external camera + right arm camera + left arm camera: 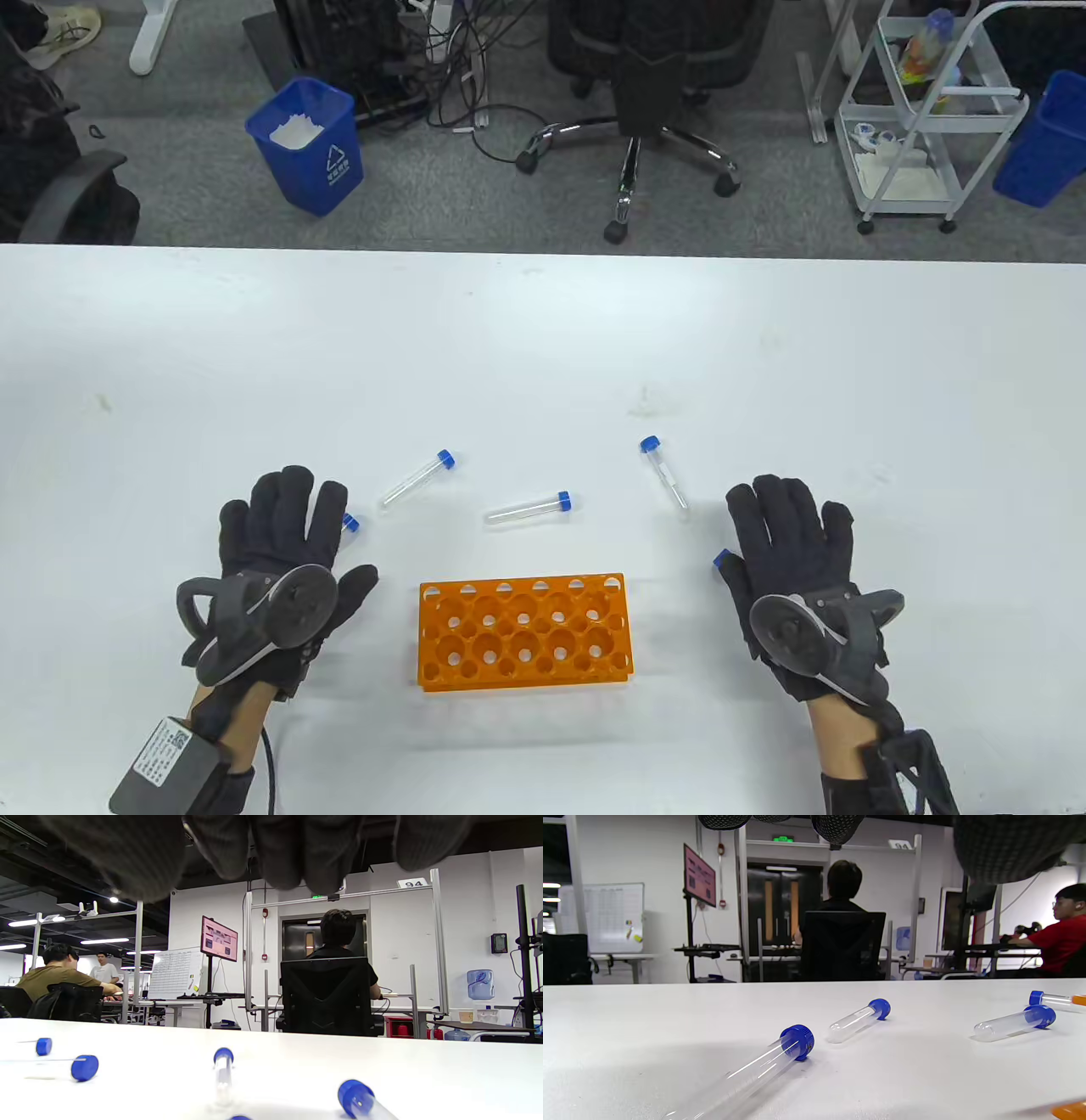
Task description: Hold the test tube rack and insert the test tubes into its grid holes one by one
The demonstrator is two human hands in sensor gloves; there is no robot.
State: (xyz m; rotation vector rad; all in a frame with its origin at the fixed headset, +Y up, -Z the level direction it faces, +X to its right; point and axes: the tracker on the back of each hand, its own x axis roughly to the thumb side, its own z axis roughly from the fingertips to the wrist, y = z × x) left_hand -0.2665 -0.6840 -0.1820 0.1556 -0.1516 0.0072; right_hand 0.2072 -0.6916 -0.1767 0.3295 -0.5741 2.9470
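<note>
Rack (524, 632) sat lower centre of tabletop (543, 340), empty; tubes lay above it. Both hands (276, 564) (793, 569) flat, fingers spread, gripping nothing. Left should pin rack before right pinches nearest tube (664, 477).

Rack (524, 632) between hands, tubes (528, 508) behind

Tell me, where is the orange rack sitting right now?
In the table view the orange rack stands near the table's front edge, between the left hand and the right hand, touched by neither, with capped tubes lying just beyond it.
</note>
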